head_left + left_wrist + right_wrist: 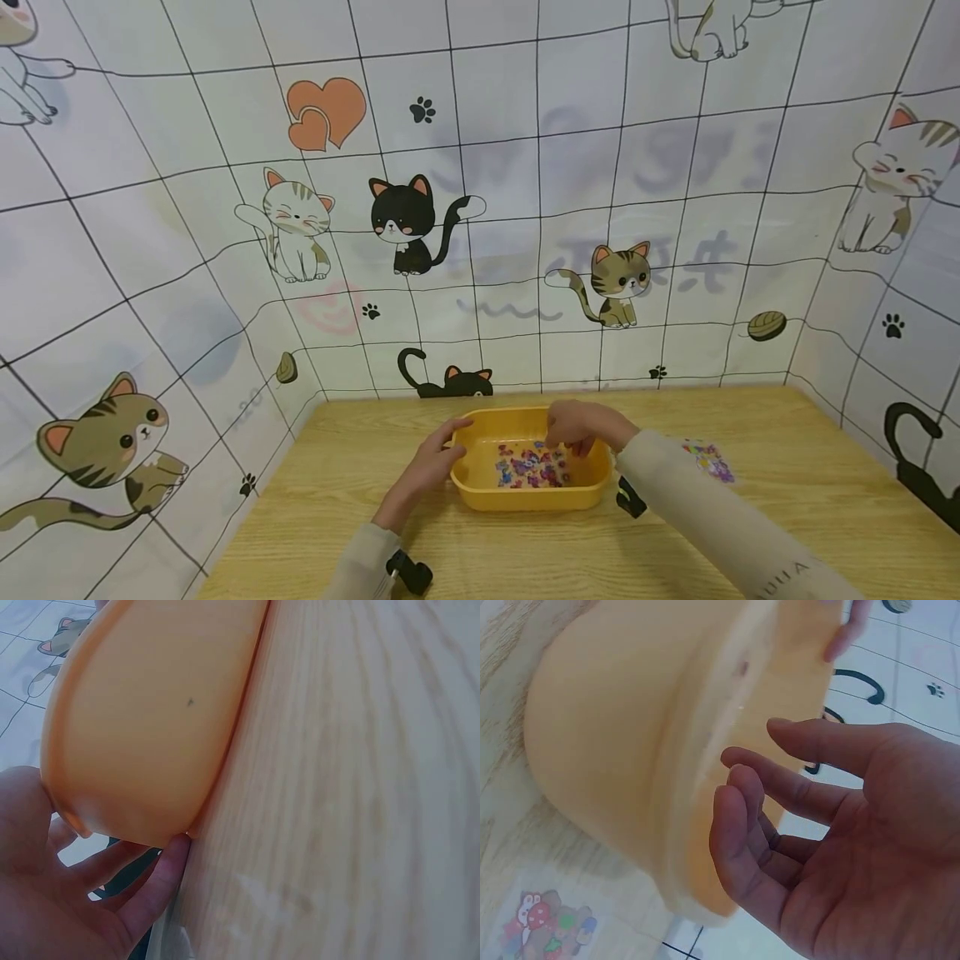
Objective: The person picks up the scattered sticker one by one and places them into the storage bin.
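A yellow plastic basin (532, 500) stands on the wooden table, and many small pink, purple and blue pieces (532, 467) lie spread over its floor. My left hand (429, 463) holds the basin's left end; in the left wrist view its thumb and fingers reach around the basin wall (150, 727). Over the right part of the basin hangs my right hand (583, 425), fingers pointing down. Up close in the right wrist view, those fingers (731, 840) curve loosely, with a gap to the thumb and nothing visible between them.
Right of the basin, a clear sheet with colourful cartoon figures (712, 462) lies flat on the table (337, 533). Behind the table and along both sides hangs a white gridded covering with cartoon cats (405, 225). Each wrist wears a black strap device (408, 573).
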Demonstrator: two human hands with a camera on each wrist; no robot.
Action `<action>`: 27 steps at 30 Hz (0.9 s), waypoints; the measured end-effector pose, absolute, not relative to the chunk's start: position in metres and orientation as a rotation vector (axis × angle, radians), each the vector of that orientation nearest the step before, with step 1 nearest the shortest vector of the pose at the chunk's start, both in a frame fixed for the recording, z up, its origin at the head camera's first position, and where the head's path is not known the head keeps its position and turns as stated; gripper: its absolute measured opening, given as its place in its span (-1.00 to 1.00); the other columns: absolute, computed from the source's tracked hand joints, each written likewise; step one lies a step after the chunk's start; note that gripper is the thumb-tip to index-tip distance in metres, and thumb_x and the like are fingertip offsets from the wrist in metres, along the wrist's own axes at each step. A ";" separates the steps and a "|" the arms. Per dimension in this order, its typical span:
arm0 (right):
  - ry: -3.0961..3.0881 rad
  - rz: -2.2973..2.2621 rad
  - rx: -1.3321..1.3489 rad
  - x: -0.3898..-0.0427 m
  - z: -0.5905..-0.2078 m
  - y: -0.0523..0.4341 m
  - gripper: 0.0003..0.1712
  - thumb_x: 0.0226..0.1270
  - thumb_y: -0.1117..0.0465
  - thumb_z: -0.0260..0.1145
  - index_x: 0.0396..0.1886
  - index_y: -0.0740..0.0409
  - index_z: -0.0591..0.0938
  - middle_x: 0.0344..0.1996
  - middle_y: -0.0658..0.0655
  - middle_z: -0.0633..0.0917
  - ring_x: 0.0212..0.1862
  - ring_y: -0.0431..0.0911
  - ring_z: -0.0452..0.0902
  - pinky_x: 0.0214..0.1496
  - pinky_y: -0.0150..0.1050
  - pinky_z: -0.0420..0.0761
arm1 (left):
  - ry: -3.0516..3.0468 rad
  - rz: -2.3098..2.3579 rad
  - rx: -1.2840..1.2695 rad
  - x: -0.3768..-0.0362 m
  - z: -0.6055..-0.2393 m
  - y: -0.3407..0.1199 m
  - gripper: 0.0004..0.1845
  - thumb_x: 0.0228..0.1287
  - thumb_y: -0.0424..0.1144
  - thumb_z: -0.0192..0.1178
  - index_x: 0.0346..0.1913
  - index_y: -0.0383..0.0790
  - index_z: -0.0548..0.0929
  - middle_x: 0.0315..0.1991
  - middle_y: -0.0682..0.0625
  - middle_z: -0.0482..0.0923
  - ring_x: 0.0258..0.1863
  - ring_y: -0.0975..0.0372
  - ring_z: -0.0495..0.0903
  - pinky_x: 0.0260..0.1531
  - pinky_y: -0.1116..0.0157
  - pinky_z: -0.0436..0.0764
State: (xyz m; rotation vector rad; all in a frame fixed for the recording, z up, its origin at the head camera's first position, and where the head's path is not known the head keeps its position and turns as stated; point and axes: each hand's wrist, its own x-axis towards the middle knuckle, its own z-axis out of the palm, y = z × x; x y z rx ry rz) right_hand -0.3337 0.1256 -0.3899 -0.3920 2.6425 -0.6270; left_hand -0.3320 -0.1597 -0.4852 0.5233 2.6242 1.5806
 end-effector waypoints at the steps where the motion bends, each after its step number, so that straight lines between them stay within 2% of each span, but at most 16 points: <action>1: 2.638 -0.637 -0.407 -0.333 -0.388 0.127 -0.44 0.43 0.19 0.34 -0.77 -0.05 0.33 -0.79 -0.09 0.21 -0.65 -0.18 0.30 -0.49 -0.29 0.64 | 2.625 1.576 0.522 -0.332 -0.485 -0.160 -0.50 0.50 -0.31 0.04 0.45 -0.12 0.48 0.56 -0.26 0.28 0.45 -0.22 0.37 0.20 -0.06 0.61; 3: 2.641 -0.644 -0.435 -0.333 -0.384 0.130 -0.58 0.44 0.17 0.34 -0.68 0.01 0.52 -0.76 -0.07 0.27 -0.63 -0.18 0.37 -0.46 -0.27 0.68 | 2.625 1.573 0.525 -0.332 -0.485 -0.160 -0.50 0.49 -0.31 0.05 0.45 -0.12 0.48 0.56 -0.26 0.27 0.45 -0.22 0.37 0.19 -0.05 0.62; 6: 2.650 -0.653 -0.475 -0.331 -0.377 0.135 -0.79 0.46 0.16 0.32 -0.39 0.10 0.73 -0.67 -0.01 0.46 -0.59 -0.14 0.52 -0.41 -0.22 0.72 | 2.623 1.581 0.522 -0.332 -0.485 -0.160 -0.50 0.48 -0.31 0.06 0.44 -0.11 0.49 0.56 -0.26 0.28 0.45 -0.20 0.38 0.17 -0.04 0.62; 8: 2.650 -0.680 -0.498 -0.329 -0.373 0.139 -0.83 0.47 0.16 0.32 -0.22 0.14 0.76 -0.58 0.06 0.58 -0.54 -0.06 0.63 -0.37 -0.17 0.74 | 2.623 1.585 0.527 -0.331 -0.485 -0.160 -0.50 0.47 -0.32 0.07 0.44 -0.12 0.49 0.55 -0.27 0.29 0.43 -0.21 0.40 0.15 -0.04 0.63; 10: 2.646 -0.719 -0.523 -0.327 -0.371 0.143 -0.80 0.47 0.15 0.31 -0.14 0.18 0.75 -0.51 0.10 0.64 -0.48 0.03 0.70 -0.35 -0.13 0.76 | 2.619 1.592 0.529 -0.330 -0.485 -0.161 -0.49 0.47 -0.32 0.08 0.44 -0.13 0.49 0.54 -0.27 0.30 0.41 -0.20 0.42 0.13 -0.04 0.64; 13: 2.644 -0.781 -0.563 -0.323 -0.368 0.150 -0.78 0.47 0.15 0.32 -0.10 0.20 0.75 -0.47 0.14 0.67 -0.45 0.07 0.73 -0.35 -0.12 0.76 | 2.615 1.594 0.528 -0.330 -0.485 -0.161 -0.50 0.48 -0.31 0.08 0.44 -0.13 0.48 0.54 -0.27 0.30 0.37 -0.19 0.46 0.10 -0.02 0.66; 21: 2.634 -0.896 -0.651 -0.313 -0.361 0.170 -0.72 0.49 0.15 0.30 -0.04 0.28 0.73 -0.39 0.27 0.70 -0.48 0.01 0.69 -0.41 -0.21 0.72 | 2.618 1.572 0.514 -0.332 -0.485 -0.161 -0.49 0.49 -0.29 0.05 0.46 -0.11 0.47 0.56 -0.24 0.29 0.38 -0.18 0.46 0.06 0.06 0.67; 27: 2.640 -0.961 -0.687 -0.306 -0.356 0.185 -0.74 0.49 0.15 0.29 -0.08 0.27 0.73 -0.44 0.12 0.67 -0.50 -0.06 0.66 -0.40 -0.17 0.72 | 2.611 1.576 0.515 -0.333 -0.486 -0.160 -0.49 0.50 -0.28 0.04 0.47 -0.11 0.46 0.56 -0.24 0.28 0.35 -0.16 0.49 0.06 0.06 0.68</action>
